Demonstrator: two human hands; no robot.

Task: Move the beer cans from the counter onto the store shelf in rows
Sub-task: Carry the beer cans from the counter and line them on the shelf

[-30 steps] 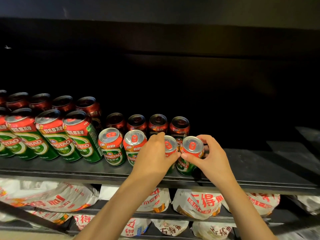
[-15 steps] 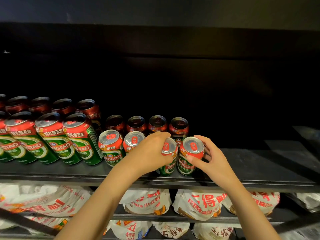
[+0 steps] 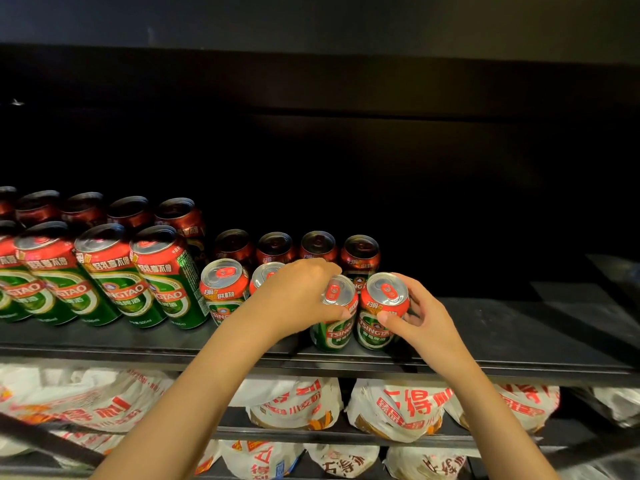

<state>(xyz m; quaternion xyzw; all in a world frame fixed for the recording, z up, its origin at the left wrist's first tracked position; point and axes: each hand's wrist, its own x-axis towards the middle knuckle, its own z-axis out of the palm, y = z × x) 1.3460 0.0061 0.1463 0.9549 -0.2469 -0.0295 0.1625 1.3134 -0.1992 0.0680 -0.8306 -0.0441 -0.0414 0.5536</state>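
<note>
Here both hands work at the front edge of the black shelf (image 3: 519,337), each curled round 1 small can so the pair can be set side by side and squared into the front row. The left hand (image 3: 294,299) wraps over the rim of the left small can (image 3: 334,317), fingers behind, thumb at the front; that can tilts a little toward 11 o'clock, so I judge it is not fully seated yet. The right hand (image 3: 420,315) pinches the right small can (image 3: 381,313) with the thumb on the red band and fingers round the far side; this 1 looks upright on the shelf and just beside, likely touching, its neighbour. At 9 o'clock of the hands stand 2 more small cans (image 3: 223,292), 1 half hidden by the left wrist, continuing the same row. Behind, toward 12 o'clock, a back row of 4 small cans (image 3: 318,245) sits in shadow. Far toward 9 o'clock, the tall cans (image 3: 162,278) fill 2 or more rows. All are smooth cylinders of thin metal, glossy green and red print, bright silver lids with red pull tabs; slick, so a wrap grip suits them. The shelf looks matte and flat, with room at 3 o'clock. Below, crinkly white printed bags (image 3: 398,407) lie on lower shelves. No counter is in view.
</note>
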